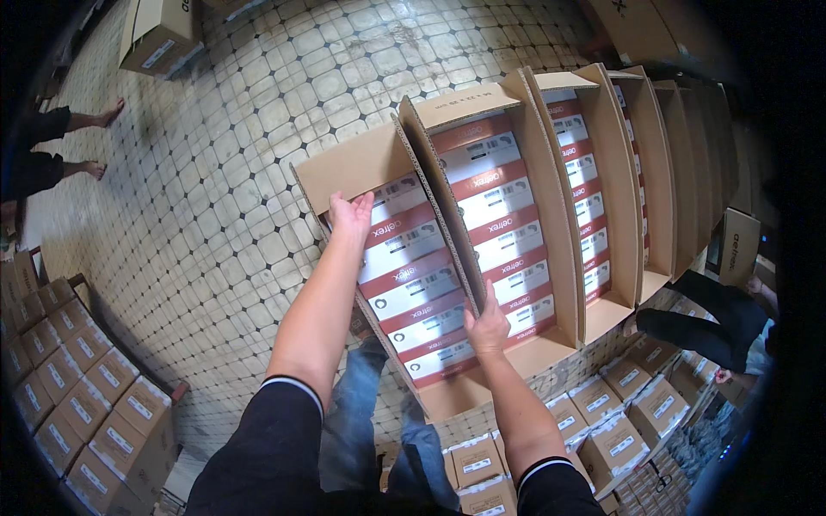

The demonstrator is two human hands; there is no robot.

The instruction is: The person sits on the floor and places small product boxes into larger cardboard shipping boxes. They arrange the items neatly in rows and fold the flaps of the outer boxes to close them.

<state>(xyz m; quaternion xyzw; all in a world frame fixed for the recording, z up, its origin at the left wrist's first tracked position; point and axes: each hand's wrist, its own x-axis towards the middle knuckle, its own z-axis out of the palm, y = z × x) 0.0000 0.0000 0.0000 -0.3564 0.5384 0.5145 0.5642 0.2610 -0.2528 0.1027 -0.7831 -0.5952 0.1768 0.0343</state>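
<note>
The floor (241, 172) is laid with pale tiles, scuffed in places, with small dark diamonds set at their corners. Light is reflected from it in a bright patch near the top. A brown carton (159, 36) is placed at the upper left. Closed cartons with white labels are stacked at the lower left (109, 376) and lower right.

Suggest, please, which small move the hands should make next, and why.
Perhaps the left hand should fold the far end flap inward: it is at that flap's base, the leftmost open carton already holds a row of red-and-white boxes, and this flap stands open.
</note>
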